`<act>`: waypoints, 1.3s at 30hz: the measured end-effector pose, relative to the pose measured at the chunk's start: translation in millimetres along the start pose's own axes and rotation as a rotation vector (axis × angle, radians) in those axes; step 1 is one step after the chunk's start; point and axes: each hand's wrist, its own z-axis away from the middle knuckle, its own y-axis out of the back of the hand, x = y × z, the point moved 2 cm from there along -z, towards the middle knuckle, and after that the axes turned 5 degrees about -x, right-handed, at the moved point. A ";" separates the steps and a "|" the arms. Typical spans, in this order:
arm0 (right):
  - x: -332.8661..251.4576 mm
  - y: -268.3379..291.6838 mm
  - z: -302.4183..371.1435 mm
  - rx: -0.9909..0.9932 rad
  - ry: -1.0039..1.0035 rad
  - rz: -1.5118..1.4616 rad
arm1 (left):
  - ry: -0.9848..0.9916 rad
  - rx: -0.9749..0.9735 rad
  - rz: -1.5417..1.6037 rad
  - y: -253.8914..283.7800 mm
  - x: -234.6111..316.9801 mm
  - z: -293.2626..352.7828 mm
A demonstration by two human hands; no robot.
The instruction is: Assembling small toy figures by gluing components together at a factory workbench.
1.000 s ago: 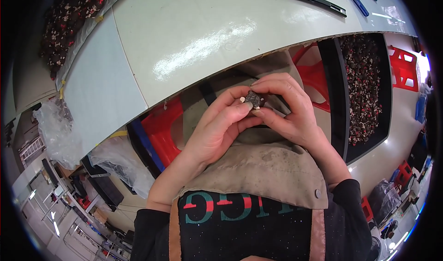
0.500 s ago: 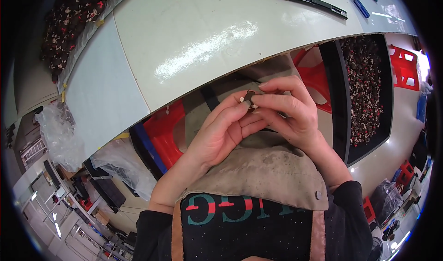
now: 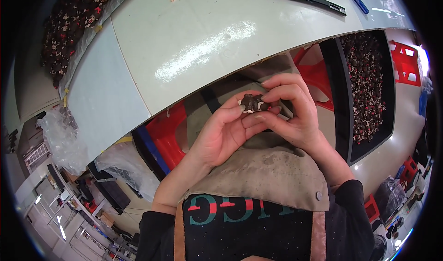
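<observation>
A small dark brown figure with cream and red parts (image 3: 254, 103) is held between my two hands, just off the table's near edge and above my apron. My left hand (image 3: 220, 135) pinches its left end, thumb on top and fingers curled beneath. At the other end, my right hand (image 3: 299, 108) has its thumb and fingertips on the figure, with the upper fingers arched over it. The fingers cover part of its underside and right end. On the table (image 3: 194, 30), beyond my hands, lies a black utility knife (image 3: 304, 1) with its blade pointing left.
A blue-handled screwdriver (image 3: 359, 3) lies at the far right of the table. Many similar brown pieces form a heap (image 3: 74, 25) at far left and fill a black tray (image 3: 387, 104) at right. Red stools (image 3: 170, 136) and clear plastic bags (image 3: 64, 134) stand around the table.
The figure has been turned between my fingers, so more of its brown and cream surface shows. My right fingers have shifted from its front to its right end.
</observation>
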 end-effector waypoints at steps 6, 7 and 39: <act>2.5 -0.5 -0.8 -0.039 -0.005 0.035 | -0.002 -0.026 0.016 -0.2 -1.1 0.4; 3.0 -0.8 -0.6 -0.038 -0.005 0.035 | 0.002 -0.018 0.008 -0.1 -1.2 0.8; -45.7 96.5 -70.5 -0.226 -0.183 0.163 | 0.076 -0.066 -0.264 -18.5 13.0 23.5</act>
